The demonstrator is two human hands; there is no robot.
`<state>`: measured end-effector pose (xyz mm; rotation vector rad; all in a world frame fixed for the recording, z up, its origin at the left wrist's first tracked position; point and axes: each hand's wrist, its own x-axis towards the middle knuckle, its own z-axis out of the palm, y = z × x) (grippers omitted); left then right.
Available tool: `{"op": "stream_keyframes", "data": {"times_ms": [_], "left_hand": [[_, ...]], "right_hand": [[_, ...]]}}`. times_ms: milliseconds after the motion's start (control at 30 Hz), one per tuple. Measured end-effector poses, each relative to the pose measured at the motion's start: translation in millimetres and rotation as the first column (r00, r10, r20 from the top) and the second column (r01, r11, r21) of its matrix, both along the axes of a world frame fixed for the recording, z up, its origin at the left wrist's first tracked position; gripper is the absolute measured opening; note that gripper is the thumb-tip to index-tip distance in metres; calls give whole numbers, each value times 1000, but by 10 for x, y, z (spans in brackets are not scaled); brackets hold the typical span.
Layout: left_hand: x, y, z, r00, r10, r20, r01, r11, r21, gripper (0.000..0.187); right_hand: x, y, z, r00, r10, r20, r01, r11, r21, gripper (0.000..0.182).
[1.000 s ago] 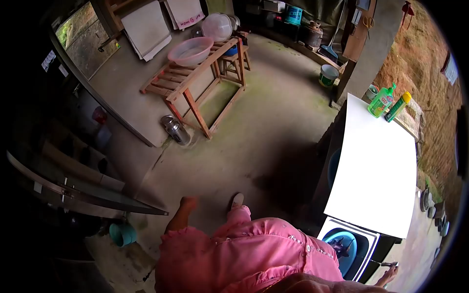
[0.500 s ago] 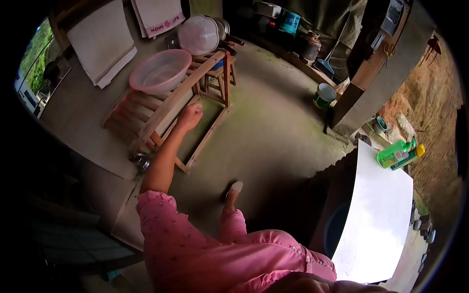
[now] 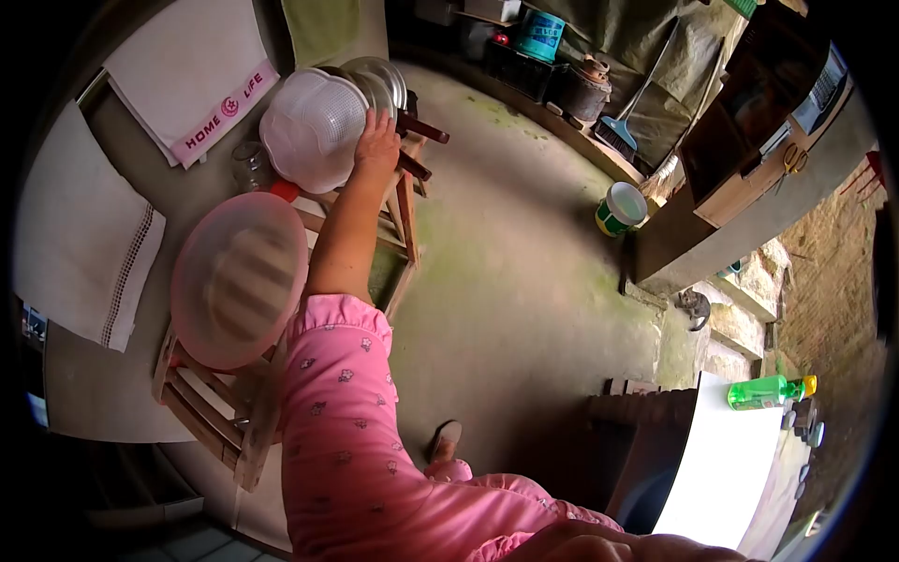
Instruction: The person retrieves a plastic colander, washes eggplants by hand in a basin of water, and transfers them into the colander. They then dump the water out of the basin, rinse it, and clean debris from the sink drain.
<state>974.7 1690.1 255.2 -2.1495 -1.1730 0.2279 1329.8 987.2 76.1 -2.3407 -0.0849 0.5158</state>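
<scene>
My left hand point(image 3: 377, 140) reaches up and away from me, arm in a pink sleeve, to the right rim of a white scalloped plastic basket point(image 3: 314, 126). The fingers curl over that rim. The basket stands on edge at the far end of a wooden rack point(image 3: 211, 412), leaning against metal bowls point(image 3: 382, 80) whose dark handles point(image 3: 421, 131) stick out to the right. A pink plastic basin point(image 3: 239, 276) lies on the rack just left of my forearm. My right hand is out of view.
White towels point(image 3: 192, 80) hang on the wall left of the rack. Across the concrete floor point(image 3: 524, 272) stand a green-and-white bucket point(image 3: 621, 208), a blue bucket point(image 3: 540, 33) and a broom point(image 3: 618, 131). A white board point(image 3: 721, 468) and a green bottle point(image 3: 763, 391) are at lower right.
My view has turned left toward the rack. My left hand rose from beside my hip, passed the rack's frame and reached the white basket's rim. My right hand has left the view.
</scene>
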Motion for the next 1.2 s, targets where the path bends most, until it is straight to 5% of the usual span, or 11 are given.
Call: {"op": "stream_keyframes", "data": {"times_ms": [133, 233, 367, 733, 900, 1100, 1200], "left_hand": [[60, 443, -136, 943, 140, -303, -166, 984, -60, 38], [19, 665, -284, 877, 130, -463, -137, 990, 19, 38], [88, 721, -266, 857, 106, -505, -148, 988, -45, 31], [235, 597, -195, 887, 186, -422, -322, 906, -276, 30], [148, 573, -282, 943, 84, -323, -177, 946, -270, 28], [200, 531, -312, 898, -18, -440, -97, 967, -236, 29], [171, 570, -449, 949, -101, -298, 68, 990, -120, 31]], "right_hand": [[127, 331, -125, 999, 18, -42, -19, 1000, -18, 33], [223, 528, -217, 997, 42, -72, -44, 999, -26, 33], [341, 710, -318, 991, 80, -108, -83, 996, -28, 33], [494, 1058, -481, 971, 162, -173, -173, 984, -52, 32], [531, 1202, -479, 965, 188, -185, -203, 977, -68, 31], [532, 1385, -475, 955, 221, -196, -241, 967, -82, 31], [544, 1481, -472, 948, 241, -209, -265, 960, -93, 30]]}}
